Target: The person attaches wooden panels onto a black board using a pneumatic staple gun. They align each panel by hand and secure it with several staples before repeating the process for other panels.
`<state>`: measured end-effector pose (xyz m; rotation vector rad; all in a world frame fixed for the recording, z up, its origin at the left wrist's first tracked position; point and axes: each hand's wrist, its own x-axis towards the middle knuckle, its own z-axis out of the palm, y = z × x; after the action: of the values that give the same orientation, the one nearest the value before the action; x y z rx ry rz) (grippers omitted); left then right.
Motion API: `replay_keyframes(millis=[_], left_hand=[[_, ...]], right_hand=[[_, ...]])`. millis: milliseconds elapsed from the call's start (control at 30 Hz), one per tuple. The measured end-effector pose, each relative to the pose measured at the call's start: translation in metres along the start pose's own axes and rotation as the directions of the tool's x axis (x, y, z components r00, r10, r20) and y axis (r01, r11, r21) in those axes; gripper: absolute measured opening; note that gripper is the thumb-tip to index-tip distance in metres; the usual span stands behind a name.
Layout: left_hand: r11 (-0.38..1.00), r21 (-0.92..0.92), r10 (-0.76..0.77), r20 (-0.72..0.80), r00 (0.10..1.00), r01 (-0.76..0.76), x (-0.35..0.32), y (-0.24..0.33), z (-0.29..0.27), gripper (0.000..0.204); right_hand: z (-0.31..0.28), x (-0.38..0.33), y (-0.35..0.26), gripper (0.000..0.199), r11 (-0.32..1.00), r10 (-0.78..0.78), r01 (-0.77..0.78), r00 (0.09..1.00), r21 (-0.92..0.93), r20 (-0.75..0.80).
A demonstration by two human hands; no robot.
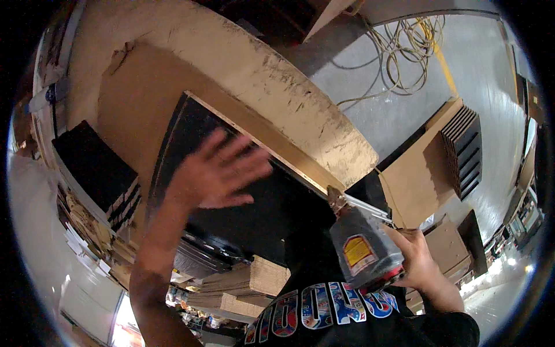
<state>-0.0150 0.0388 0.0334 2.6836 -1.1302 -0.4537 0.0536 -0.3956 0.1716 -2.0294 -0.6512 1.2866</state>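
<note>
The left hand (217,170) is open, fingers spread, over a dark panel (191,133). The right hand (417,260) grips a staple gun (361,243) — its nose at the panel's wooden edge strip (260,136).

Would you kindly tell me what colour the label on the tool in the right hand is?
Yellow with a red border, on the grey stapler body; seen in the head view.

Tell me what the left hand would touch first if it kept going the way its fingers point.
The left hand is open, its fingers blurred and aimed up and to the right. First in that line is probably the pale wooden strip edging the dark panel, then the scuffed beam. Depth is unclear.
</note>
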Motion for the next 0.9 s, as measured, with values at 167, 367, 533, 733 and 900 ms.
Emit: replay_keyframes(millis=[167, 367, 533, 733, 900], left_hand=[[0.965, -0.015, -0.262, -0.080, 0.962, 0.262, -0.009, -0.050, 0.001, 0.085], [0.927, -0.180, -0.364, -0.214, 0.906, 0.330, -0.016, -0.057, -0.004, 0.093], [0.942, -0.172, -0.325, -0.244, 0.914, 0.289, -0.016, -0.061, 0.002, 0.090], [0.940, -0.219, -0.325, -0.351, 0.878, 0.260, -0.018, -0.057, 0.018, 0.079], [0.948, -0.203, -0.310, -0.423, 0.852, 0.244, -0.020, -0.057, 0.023, 0.069]], right_hand=[[-0.004, 0.026, -0.021, 0.097, 1.000, -0.018, 0.019, 0.996, -0.013, 0.087], [-0.004, 0.036, -0.052, 0.103, 0.993, 0.120, -0.116, 0.966, -0.030, 0.228], [0.011, 0.031, -0.059, 0.105, 0.972, 0.236, -0.231, 0.957, -0.050, 0.168], [0.019, 0.025, -0.045, 0.069, 0.876, 0.478, -0.482, 0.862, -0.015, 0.168], [0.026, 0.041, -0.053, 0.044, 0.910, 0.415, -0.415, 0.907, -0.023, 0.064]])
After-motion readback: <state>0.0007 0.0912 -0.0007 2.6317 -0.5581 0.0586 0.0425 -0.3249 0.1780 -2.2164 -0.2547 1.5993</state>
